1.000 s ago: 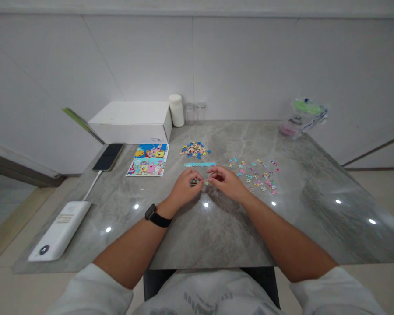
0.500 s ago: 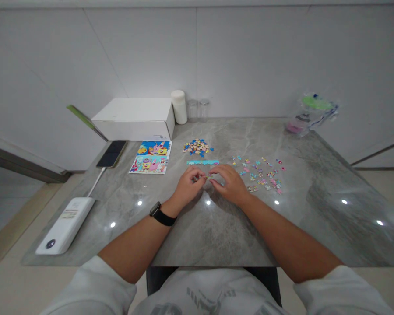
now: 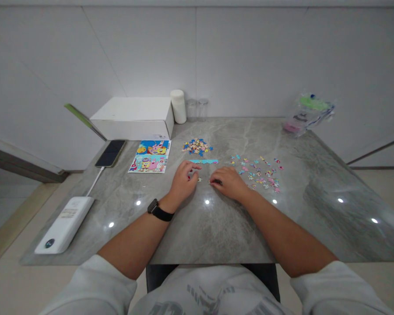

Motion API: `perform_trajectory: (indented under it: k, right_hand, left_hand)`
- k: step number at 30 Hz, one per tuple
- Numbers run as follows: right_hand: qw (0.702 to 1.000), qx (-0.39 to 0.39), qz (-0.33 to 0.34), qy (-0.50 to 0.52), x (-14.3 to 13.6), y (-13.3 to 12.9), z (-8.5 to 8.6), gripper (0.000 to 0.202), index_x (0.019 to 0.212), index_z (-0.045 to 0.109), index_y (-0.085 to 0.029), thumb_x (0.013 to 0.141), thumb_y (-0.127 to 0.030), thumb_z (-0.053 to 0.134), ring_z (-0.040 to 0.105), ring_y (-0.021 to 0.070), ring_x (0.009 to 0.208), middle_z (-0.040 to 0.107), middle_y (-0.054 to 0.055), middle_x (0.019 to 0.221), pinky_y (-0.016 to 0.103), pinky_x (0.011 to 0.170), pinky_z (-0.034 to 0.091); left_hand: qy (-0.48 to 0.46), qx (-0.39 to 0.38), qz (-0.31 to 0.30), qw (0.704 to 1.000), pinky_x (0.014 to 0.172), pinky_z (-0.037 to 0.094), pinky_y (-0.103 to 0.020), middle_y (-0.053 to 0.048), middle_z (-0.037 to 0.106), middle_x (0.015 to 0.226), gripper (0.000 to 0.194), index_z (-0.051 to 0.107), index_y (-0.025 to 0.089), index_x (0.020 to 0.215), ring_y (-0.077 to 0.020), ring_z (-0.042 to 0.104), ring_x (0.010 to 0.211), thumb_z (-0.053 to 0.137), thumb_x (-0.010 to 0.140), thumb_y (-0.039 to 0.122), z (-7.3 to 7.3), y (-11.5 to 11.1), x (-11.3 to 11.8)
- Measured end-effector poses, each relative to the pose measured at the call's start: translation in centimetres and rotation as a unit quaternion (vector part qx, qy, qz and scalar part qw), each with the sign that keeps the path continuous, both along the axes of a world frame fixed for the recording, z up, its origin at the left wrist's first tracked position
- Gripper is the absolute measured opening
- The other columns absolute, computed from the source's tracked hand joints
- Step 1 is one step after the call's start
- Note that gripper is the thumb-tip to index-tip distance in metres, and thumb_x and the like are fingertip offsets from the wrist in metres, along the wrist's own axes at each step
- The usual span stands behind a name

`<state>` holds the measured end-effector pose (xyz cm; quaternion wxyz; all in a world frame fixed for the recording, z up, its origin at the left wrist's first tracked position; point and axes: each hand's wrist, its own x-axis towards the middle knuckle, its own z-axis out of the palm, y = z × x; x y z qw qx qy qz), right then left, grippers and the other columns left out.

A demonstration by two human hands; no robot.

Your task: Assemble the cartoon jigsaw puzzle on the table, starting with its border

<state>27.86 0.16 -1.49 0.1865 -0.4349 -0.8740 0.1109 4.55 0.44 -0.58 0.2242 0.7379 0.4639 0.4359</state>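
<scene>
My left hand (image 3: 183, 181) rests on the table with thumb and index finger apart, partly over a few small pieces with red on them. Just off its thumb lies a pale puzzle piece (image 3: 200, 179). To the right, my right hand (image 3: 230, 182) has its fingertips pinched on another small puzzle piece (image 3: 209, 182) at the tabletop. Beyond both hands runs a joined turquoise puzzle strip (image 3: 205, 161), its left end partly behind my left fingers. Loose pastel puzzle pieces (image 3: 260, 180) are scattered right of my right hand.
A heap of blue and yellow pieces (image 3: 198, 146) lies farther back. On the left are a cartoon picture sheet (image 3: 149, 162), a phone (image 3: 110, 153), a white power bank (image 3: 65, 225) and a white box (image 3: 131, 118). A plastic bag (image 3: 307, 116) stands at the back right.
My hands have moved apart from where their fingertips met over a small piece. The left fingers have spread, and a piece now shows in the gap between the hands.
</scene>
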Motion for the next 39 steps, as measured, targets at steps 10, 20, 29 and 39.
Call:
perform_trajectory:
  k: [10, 20, 29, 39]
  right_hand:
    - [0.980, 0.081, -0.149, 0.105, 5.6, 0.1, 6.9, 0.017, 0.099, 0.080, -0.024, 0.099, -0.027, 0.064, 0.069, 0.0261, 0.103, 0.078, 0.009, 0.105, 0.041, 0.098, 0.049]
    - [0.982, -0.018, -0.188, 0.013, 8.2, -1.2, 5.3, 0.011, 0.100, 0.079, -0.023, 0.094, -0.018, 0.071, 0.070, 0.0199, 0.090, 0.078, 0.006, 0.102, 0.033, 0.088, 0.050]
    - [0.984, -0.051, -0.169, -0.034, 7.8, -0.9, 4.1, 0.012, 0.101, 0.079, -0.020, 0.096, -0.017, 0.069, 0.069, 0.0186, 0.089, 0.078, 0.007, 0.102, 0.031, 0.087, 0.048]
    - [0.983, -0.086, -0.134, -0.095, 7.1, -1.1, 4.0, 0.015, 0.103, 0.080, -0.020, 0.095, -0.016, 0.068, 0.070, 0.0212, 0.095, 0.079, 0.008, 0.107, 0.031, 0.088, 0.048]
  left_hand:
    - [0.091, 0.035, -0.033, 0.995, 0.101, 0.049, -0.043, -0.007, 0.071, 0.108, 0.020, 0.073, 0.022, 0.104, -0.0254, 0.065, 0.109, 0.059, 0.092, 0.015, 0.1, -0.1, -0.1]
    - [0.285, 0.064, -0.095, 0.952, 0.095, 0.046, -0.049, -0.009, 0.069, 0.121, 0.023, 0.081, 0.028, 0.114, -0.0292, 0.062, 0.109, 0.064, 0.099, 0.031, -0.6, -1.9, 1.0]
    - [0.313, 0.060, -0.106, 0.942, 0.098, 0.045, -0.052, -0.011, 0.066, 0.131, 0.028, 0.080, 0.027, 0.120, -0.0311, 0.061, 0.113, 0.065, 0.097, 0.032, -0.5, -2.1, 1.5]
    - [0.319, 0.051, -0.109, 0.940, 0.101, 0.044, -0.054, -0.012, 0.066, 0.135, 0.030, 0.080, 0.027, 0.122, -0.0330, 0.061, 0.118, 0.064, 0.097, 0.031, 0.0, -2.2, 1.5]
